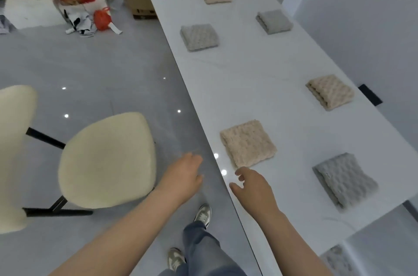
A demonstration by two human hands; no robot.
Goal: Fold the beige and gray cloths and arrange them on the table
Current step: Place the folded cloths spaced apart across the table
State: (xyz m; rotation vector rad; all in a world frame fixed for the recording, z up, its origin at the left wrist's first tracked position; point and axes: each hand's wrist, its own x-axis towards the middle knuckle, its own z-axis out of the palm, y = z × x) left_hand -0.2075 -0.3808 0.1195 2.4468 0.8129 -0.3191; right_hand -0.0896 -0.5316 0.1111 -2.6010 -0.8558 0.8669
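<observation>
Folded beige waffle-knit square cloth (247,143): laid flat at the near left edge of the white rectangular table (260,85), just beyond the loosely spread, empty fingers of the right hand (253,187). Left hand (185,174): held relaxed and empty over the grey tiled floor (113,67). Folded gray waffle-knit cloth (343,179): laid near right.

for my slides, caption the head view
Three beige cloths and three gray cloths folded on a table; left hand, right hand open nearby.

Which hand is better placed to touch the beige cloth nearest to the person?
The right hand: it is over the table edge, just short of that beige cloth. The left hand is beside the table, above the floor.
</observation>
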